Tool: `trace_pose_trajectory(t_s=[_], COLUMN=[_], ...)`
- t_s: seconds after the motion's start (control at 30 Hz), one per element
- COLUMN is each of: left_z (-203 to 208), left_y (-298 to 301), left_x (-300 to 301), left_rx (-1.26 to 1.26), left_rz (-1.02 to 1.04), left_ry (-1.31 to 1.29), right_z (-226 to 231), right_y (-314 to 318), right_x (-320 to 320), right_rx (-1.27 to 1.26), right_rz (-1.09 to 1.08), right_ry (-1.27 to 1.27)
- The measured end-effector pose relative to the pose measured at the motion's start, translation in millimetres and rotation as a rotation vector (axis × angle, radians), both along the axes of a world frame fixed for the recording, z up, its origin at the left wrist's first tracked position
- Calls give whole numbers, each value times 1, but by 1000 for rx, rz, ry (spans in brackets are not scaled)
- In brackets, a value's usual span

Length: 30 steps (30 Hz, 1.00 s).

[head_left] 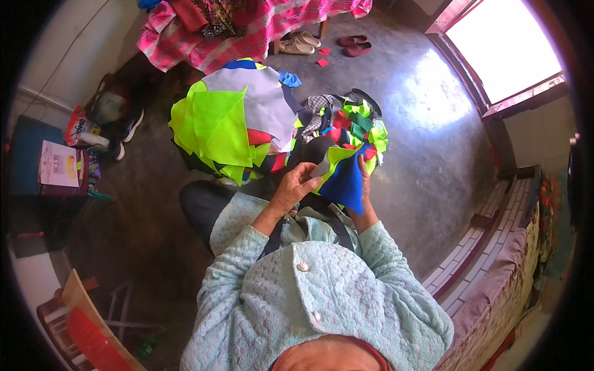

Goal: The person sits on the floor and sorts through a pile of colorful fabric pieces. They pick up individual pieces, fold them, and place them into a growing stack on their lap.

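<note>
Above my lap, several fabric pieces are held between my two hands: a blue fabric piece (344, 185) lies over a bright yellow-green one and a grey one. My left hand (297, 185) pinches the left edge of these pieces, thumb on top. Along the right edge, my right hand (365, 188) grips the blue piece, its fingers partly hidden behind the cloth. In front of me, to the left, rises a large heap of cut fabric (218, 117) in yellow-green, grey, red and dark blue. A smaller pile of scraps (359, 120) lies just beyond my right hand.
A table with a pink checked cloth (260, 31) stands at the far side. Beige shoes (298, 44) and dark red shoes (355, 47) sit on the grey floor near red scraps (323, 62). Boxes and bags (62, 164) line the left, a draped bed or bench (495, 278) the right.
</note>
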<state>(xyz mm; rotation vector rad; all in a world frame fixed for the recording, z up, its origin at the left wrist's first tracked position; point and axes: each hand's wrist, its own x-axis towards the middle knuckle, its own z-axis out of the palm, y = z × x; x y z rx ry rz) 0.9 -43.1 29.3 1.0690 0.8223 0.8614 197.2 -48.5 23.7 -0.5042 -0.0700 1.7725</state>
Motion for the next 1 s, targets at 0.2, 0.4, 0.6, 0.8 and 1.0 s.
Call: trace_pose_trajectory(t_s=[0.2, 0.4, 0.6, 0.8, 1.0], left_z=[-1, 14, -5, -1, 3], left_y=[-7, -13, -18, -6, -1], left_x=[7, 14, 30, 32, 38], left_rx=[355, 582, 487, 480, 485], left_rz=[356, 312, 249, 245, 301], left_ry=[392, 520, 506, 665, 752], right_z=[-7, -19, 0, -32, -25], right_y=[-1, -1, 0, 0, -2], right_x=[-8, -10, -19, -5, -9], right_rx=[-96, -107, -99, -66, -155], right_rz=[94, 47, 69, 131, 165], right_ry=[-20, -11, 6, 28, -77])
